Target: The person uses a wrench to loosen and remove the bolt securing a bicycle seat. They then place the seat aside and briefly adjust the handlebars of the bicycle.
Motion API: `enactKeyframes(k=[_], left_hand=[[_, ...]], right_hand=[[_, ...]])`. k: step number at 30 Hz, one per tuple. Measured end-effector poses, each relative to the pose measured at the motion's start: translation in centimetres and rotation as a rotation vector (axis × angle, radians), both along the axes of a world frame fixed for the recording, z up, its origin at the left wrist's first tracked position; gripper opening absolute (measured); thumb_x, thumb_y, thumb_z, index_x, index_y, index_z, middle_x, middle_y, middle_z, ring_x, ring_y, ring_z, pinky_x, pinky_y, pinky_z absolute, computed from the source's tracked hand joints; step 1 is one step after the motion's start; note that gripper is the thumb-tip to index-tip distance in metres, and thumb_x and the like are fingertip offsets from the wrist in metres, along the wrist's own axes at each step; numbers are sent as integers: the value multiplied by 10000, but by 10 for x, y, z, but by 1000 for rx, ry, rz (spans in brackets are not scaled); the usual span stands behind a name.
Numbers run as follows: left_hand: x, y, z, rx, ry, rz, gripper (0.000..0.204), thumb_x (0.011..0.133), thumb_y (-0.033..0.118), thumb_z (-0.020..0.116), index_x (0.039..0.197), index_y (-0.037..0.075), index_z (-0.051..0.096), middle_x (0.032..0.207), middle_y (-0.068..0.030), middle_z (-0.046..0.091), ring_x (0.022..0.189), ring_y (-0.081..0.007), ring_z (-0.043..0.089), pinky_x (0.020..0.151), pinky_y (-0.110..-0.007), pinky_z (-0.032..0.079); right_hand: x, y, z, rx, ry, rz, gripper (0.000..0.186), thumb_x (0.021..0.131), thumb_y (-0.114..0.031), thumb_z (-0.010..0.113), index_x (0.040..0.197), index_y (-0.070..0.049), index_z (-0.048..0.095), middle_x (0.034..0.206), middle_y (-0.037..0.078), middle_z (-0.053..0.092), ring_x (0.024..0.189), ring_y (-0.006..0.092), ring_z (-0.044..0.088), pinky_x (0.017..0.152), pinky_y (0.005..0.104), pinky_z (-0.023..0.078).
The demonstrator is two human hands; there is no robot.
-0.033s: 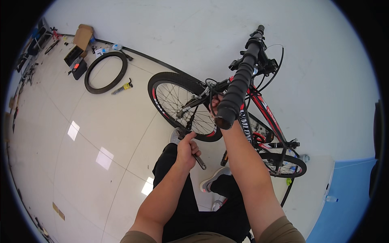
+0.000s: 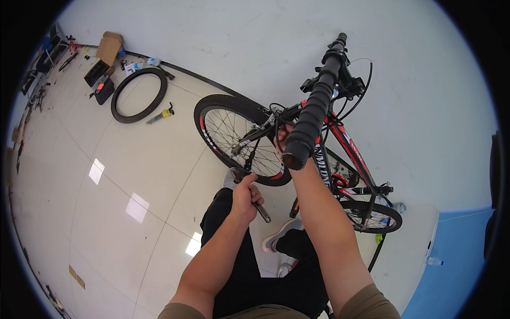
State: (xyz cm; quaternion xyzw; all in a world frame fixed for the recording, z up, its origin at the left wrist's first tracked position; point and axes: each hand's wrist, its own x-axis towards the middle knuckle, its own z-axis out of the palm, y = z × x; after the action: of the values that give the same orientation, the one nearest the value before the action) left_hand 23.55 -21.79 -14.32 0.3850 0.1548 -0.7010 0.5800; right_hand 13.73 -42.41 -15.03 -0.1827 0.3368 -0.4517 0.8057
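Note:
My left hand (image 2: 247,199) is closed round the handle of a metal wrench (image 2: 263,212). The wrench's dark head is beside the hub end of the bicycle's front wheel (image 2: 212,97), near the lower fork (image 2: 249,139); whether it is seated on a nut cannot be made out. Behind the black ribbed handlebar grip (image 2: 308,125), my right hand (image 2: 282,135) has its fingers curled in by the fork and the cables. The grip hides most of that hand and what it holds. The black and red bicycle (image 2: 345,139) stands against the white wall.
A loose black tyre (image 2: 118,94) lies on the tiled floor at the far left, beside a yellow-and-black tool (image 2: 166,112). Behind it are an opened toolbox (image 2: 103,90) and a cardboard box (image 2: 109,48). My shoes (image 2: 281,234) are close to the front wheel. A blue panel (image 2: 457,260) is at right.

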Motion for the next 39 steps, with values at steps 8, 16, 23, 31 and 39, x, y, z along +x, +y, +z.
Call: enactKeyframes(k=[8, 16, 23, 31, 39], left_hand=[[3, 0, 2, 3, -9, -4, 229, 914, 290, 649, 984, 97, 549, 580, 40, 304, 497, -116, 292, 551, -320, 308], [10, 2, 3, -2, -20, 13, 208, 922, 285, 640, 972, 105, 549, 583, 42, 303, 504, -113, 293, 556, -316, 307], [6, 1, 2, -9, -18, 1, 281, 919, 308, 646, 1056, 85, 543, 596, 44, 303, 504, -99, 296, 546, -297, 295], [8, 0, 0, -23, -1, 12, 215, 917, 296, 649, 953, 108, 553, 572, 44, 310, 487, -106, 290, 548, -313, 310], [11, 0, 1, -19, -14, 19, 223, 918, 302, 648, 966, 104, 557, 572, 42, 312, 490, -106, 294, 548, -314, 313]], right_hand=[[-1, -10, -23, 147, 7, -26, 59, 942, -157, 589, 913, -115, 617, 728, -21, 541, 608, 98, 496, 532, 253, 406], [5, 1, -11, 121, -108, 17, 70, 957, -142, 597, 903, -107, 625, 740, -24, 546, 593, 93, 495, 521, 246, 411], [1, -9, -22, 96, -141, -56, 95, 979, -161, 590, 921, -93, 624, 729, -13, 552, 587, 96, 502, 519, 245, 427], [4, 9, 7, 71, -114, -53, 49, 960, -104, 581, 928, -88, 615, 767, -7, 561, 638, 121, 526, 554, 262, 466], [13, 12, 12, 44, -171, -159, 35, 955, -84, 596, 945, -71, 627, 779, 0, 576, 660, 111, 537, 581, 262, 486]])
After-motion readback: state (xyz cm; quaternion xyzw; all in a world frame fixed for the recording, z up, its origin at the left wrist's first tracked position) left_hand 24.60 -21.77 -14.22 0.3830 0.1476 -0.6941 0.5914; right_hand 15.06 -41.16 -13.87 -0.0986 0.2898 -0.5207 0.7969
